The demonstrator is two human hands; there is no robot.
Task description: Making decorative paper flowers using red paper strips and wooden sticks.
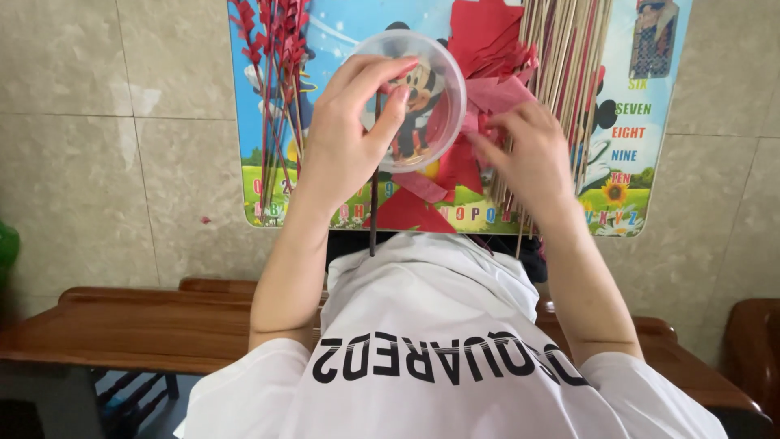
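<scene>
My left hand (351, 134) grips the rim of a clear round plastic container (431, 89), tilted so its open side faces me, above a small colourful printed table (642, 162). A dark thin stick (374, 211) runs down below that hand. My right hand (524, 150) rests on a pile of red paper pieces (483, 41), with its fingers pinching one red piece (487, 130) next to the container.
A bundle of thin wooden sticks (561, 73) lies on the table's right side. Red-tipped finished stems (276, 73) lie on its left. A wooden bench (130, 325) stands below on the tiled floor (73, 162). A green object (6, 248) shows at the left edge.
</scene>
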